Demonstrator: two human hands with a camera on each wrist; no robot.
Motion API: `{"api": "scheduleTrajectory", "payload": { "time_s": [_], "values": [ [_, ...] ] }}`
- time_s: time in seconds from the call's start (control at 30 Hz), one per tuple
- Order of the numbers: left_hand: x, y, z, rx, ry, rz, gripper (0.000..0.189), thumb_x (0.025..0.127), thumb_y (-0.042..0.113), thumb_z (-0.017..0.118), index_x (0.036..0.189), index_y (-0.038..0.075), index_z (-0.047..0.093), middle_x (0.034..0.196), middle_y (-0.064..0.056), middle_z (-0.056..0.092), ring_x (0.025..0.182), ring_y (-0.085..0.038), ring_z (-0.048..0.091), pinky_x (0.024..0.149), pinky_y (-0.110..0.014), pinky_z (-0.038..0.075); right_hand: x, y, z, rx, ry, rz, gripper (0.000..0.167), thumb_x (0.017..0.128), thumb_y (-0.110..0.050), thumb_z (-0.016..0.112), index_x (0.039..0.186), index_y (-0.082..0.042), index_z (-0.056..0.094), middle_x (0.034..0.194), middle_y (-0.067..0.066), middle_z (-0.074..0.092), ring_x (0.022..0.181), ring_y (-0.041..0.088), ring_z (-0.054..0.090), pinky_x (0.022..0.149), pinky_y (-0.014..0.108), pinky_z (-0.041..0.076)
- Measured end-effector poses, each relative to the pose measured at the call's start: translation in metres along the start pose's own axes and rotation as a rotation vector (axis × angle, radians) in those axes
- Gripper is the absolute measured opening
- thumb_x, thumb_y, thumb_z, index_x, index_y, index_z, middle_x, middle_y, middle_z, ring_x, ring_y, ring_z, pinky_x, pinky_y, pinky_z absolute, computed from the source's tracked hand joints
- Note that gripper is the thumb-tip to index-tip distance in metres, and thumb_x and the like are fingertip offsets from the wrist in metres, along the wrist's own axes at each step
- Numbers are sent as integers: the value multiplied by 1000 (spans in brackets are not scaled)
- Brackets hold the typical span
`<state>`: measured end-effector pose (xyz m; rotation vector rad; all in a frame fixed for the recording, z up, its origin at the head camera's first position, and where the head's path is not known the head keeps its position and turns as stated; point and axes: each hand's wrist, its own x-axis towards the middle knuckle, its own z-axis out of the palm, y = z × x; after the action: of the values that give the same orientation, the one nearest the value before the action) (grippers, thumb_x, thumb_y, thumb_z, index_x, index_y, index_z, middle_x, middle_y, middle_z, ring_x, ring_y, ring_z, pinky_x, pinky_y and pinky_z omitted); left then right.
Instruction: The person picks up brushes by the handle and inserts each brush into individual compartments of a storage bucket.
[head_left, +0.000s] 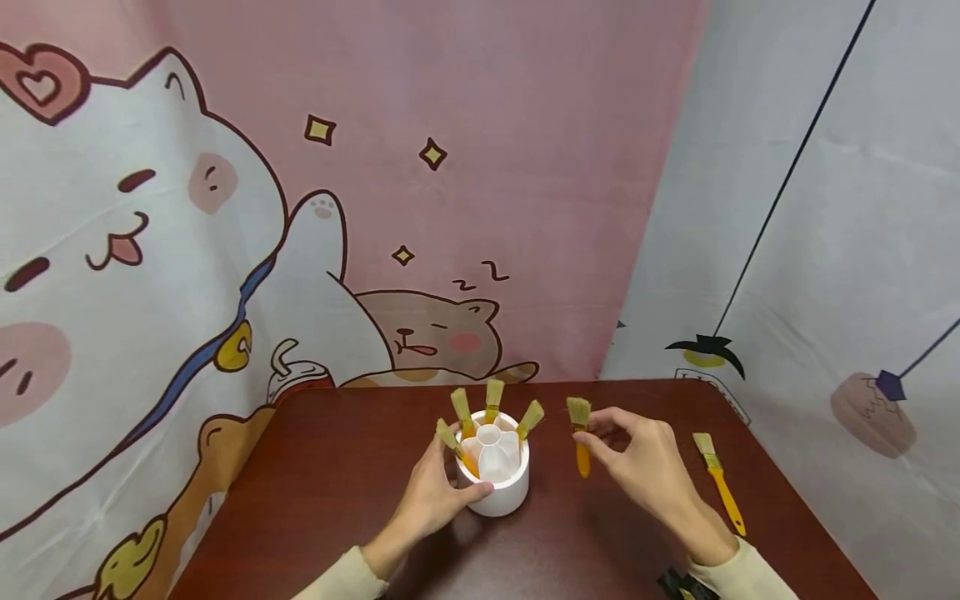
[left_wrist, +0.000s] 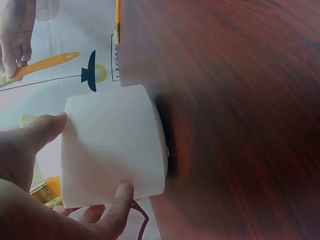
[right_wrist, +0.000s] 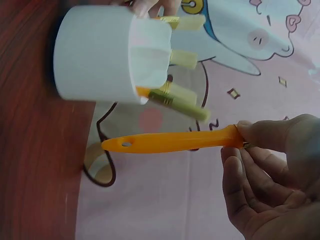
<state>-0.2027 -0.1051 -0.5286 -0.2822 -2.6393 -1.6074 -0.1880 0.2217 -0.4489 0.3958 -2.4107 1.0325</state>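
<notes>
My left hand point(head_left: 438, 492) grips the side of a white round holder point(head_left: 504, 498) with inner compartments, thumb at its front. Several paintbrushes stand in the holder with bristles up, one of them a right-hand paintbrush point(head_left: 529, 418) leaning outward. To the right, my right hand point(head_left: 641, 454) pinches another paintbrush point(head_left: 582, 458) near its metal band. That brush is upright, bristles up and orange handle down, apart from the holder. In the right wrist view the hanging hole of its orange handle point(right_wrist: 170, 142) points toward the table side.
One more paintbrush point(head_left: 720, 483) with an orange handle lies on the dark red-brown table point(head_left: 315, 492) at the right. A curtain point(head_left: 540, 192) printed with cartoon animals hangs behind the table. A small dark object point(head_left: 686, 585) shows beside the right sleeve.
</notes>
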Motion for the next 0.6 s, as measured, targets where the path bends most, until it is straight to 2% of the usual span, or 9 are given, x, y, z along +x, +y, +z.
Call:
{"api": "scheduleTrajectory", "payload": {
  "time_s": [0.4,0.6],
  "values": [
    [0,0,-1,-20,-17,-4,111,84,19,107,174,8,44,164,-26,65,133,-42,79,99,-44,72,-2,-23,14,74,11,-88,26,88,-7,102,100,-21,84,90,-10,84,74,-3,74,67,20,64],
    [-1,0,-3,-10,-10,3,111,84,21,108,174,9,44,163,-27,65,130,-41,80,98,-44,72,-4,-32,22,119,18,-164,31,87,-3,102,101,-23,83,92,-12,84,78,-2,76,71,19,65]
  ]
}}
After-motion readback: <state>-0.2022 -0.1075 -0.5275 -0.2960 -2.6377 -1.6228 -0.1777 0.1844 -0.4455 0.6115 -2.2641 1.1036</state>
